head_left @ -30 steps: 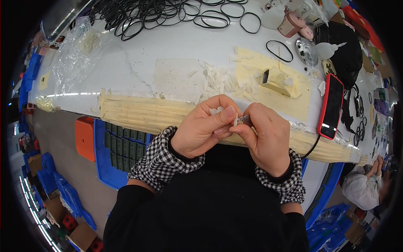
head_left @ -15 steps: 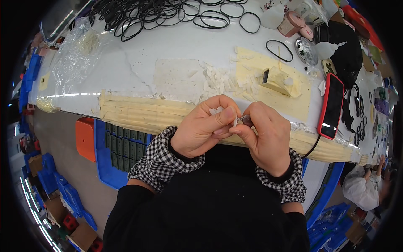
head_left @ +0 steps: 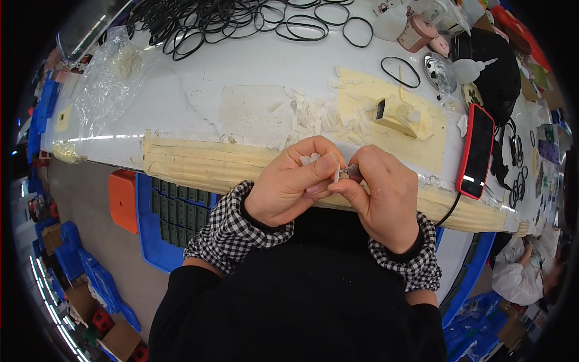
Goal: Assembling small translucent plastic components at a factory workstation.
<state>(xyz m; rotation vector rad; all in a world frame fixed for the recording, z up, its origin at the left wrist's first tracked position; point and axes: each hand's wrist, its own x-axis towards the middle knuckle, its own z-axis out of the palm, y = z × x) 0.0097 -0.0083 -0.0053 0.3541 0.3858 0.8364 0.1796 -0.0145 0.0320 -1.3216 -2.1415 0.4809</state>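
Note:
Both my hands meet over the table's near edge. My left hand [head_left: 295,178] is closed, pinching small white pieces [head_left: 309,158] that look like thin plastic or paper scraps. Between thumb and forefinger, my right hand [head_left: 386,196] grips a small greyish metal piece [head_left: 351,172], its kind mostly hidden by the fingers. Its tip touches or nearly touches a white sliver at my left fingertips. Just beyond the hands lies a pile of similar white scraps [head_left: 313,114]. Right of that, a yellow-taped block [head_left: 401,117] with a dark slot rests on a yellow sheet [head_left: 422,145].
Black rubber rings [head_left: 211,21] heap at the far side. A red-framed phone [head_left: 476,154] with a cable lies at the right, near a squeeze bottle [head_left: 470,71]. Yellow tape [head_left: 193,160] pads the front edge. Below stand a blue crate [head_left: 160,256] and an orange stool [head_left: 123,202].
Both hands hold nearly the same pose and place. The fingers have shifted only very slightly at the pinched pieces.

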